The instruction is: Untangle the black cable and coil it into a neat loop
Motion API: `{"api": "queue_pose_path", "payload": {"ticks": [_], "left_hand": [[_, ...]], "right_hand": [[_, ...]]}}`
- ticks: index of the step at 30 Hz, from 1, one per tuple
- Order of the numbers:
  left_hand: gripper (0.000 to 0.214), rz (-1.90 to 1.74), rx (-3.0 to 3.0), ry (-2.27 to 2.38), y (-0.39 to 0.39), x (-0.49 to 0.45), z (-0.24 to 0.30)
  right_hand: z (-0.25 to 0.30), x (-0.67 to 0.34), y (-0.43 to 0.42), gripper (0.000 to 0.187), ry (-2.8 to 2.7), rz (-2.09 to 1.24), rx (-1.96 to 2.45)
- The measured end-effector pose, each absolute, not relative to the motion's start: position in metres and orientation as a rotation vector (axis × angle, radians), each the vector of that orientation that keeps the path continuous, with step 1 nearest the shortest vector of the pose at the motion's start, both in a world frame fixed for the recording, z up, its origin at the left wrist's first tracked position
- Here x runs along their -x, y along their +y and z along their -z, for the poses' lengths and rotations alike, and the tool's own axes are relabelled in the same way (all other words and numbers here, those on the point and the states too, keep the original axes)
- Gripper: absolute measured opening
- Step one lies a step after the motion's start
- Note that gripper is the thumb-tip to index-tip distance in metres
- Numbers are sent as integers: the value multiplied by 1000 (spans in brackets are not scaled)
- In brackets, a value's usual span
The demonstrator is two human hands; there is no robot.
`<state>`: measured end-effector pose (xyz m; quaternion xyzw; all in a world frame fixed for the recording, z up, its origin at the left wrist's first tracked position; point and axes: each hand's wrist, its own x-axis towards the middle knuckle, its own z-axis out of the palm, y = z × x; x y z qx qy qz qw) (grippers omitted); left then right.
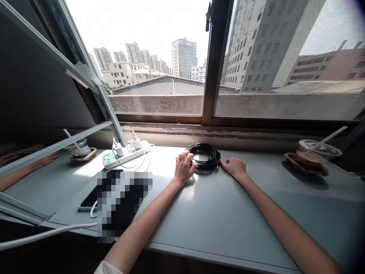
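Coil of black round cable (203, 156) lies flat on the pale grey-green window ledge (222, 213), centre of frame, just below the window sill.

Left hand (184, 167): fingers curled over the left rim of the coil, fingertips touching the cable; a loose grasp on the edge, not lifted. Right hand (235, 167): palm down on the ledge just right of the coil, fingers released and flat, fingertips at or against the coil's right edge; contact cannot be told for certain. Both forearms run in from the bottom of the frame.

Left of centre: white power strip with plugs and white leads (125, 154), resting on the ledge, well apart from the coil. Lower left: dark smartphone (89, 199) lying flat with a white lead attached, next to a blurred-out patch. Far left: clear plastic cup with straw on a woven coaster (80, 149). Right edge: second lidded clear cup with straw on a brown coaster (312, 156). Another person's hand (42, 159) rests at the far left edge.
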<state>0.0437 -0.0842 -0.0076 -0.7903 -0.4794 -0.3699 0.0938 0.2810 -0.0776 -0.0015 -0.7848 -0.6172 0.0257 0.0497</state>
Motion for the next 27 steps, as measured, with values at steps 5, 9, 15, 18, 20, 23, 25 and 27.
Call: {"api": "queue_pose_path", "payload": {"ticks": [5,9,15,18,20,23,25,27], "left_hand": [[30,851,2593,-1219,-85,-47,4],[34,715,2666,-1204,-90,-48,2],[34,637,2615,-1304,-97,-54,-1],[33,605,2599,-1315,-98,-58,-4],[33,600,2589,-1317,-98,-60,-6],[28,597,2588,-1313,-96,-61,-8],[27,589,2600,-1308,-94,-60,-11],[29,579,2617,-1295,-94,-58,-14]], "right_hand": [[4,-284,-81,33,-1876,-82,2385],[5,-285,-84,30,-1888,-85,2364],[6,-286,-87,28,-1896,-90,2322],[5,-285,-88,27,-1896,-88,2305],[4,-285,-87,27,-1900,-84,2291],[4,-286,-86,27,-1897,-82,2283],[4,-286,-85,27,-1893,-81,2280],[4,-287,-84,27,-1895,-77,2270]]}}
